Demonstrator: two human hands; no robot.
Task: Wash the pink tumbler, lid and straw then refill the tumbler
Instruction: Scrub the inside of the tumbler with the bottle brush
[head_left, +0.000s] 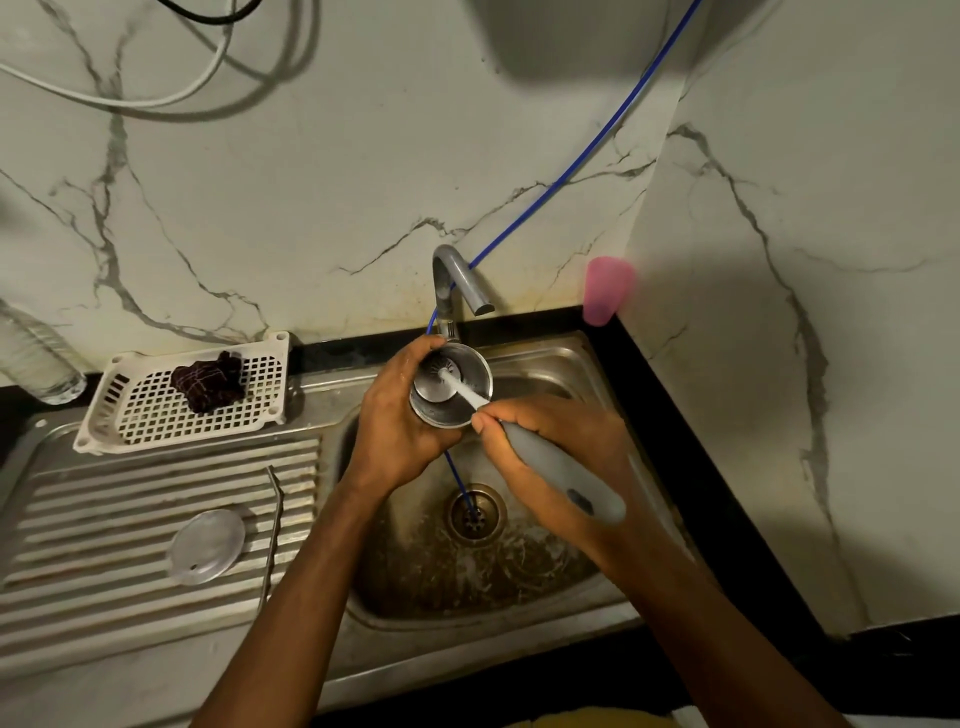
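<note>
My left hand (396, 410) grips the tumbler (470, 410) over the sink basin; I see its steel inside and rim from above, its outside is hidden by my fingers. My right hand (550, 447) holds a grey-handled bottle brush (566, 467), whose white neck and dark bristle head reach into the tumbler. The clear round lid (208, 545) lies flat on the ribbed drainboard at the left. A metal straw (274, 530) with a bent top lies beside the lid, to its right.
A grey tap (460, 278) stands behind the steel sink (540, 587), with a blue tube (571, 174) running down to the drain (477, 514). A white basket (176, 410) with a dark cloth, a clear bottle (36, 358), and a pink cup (605, 291) at the back corner.
</note>
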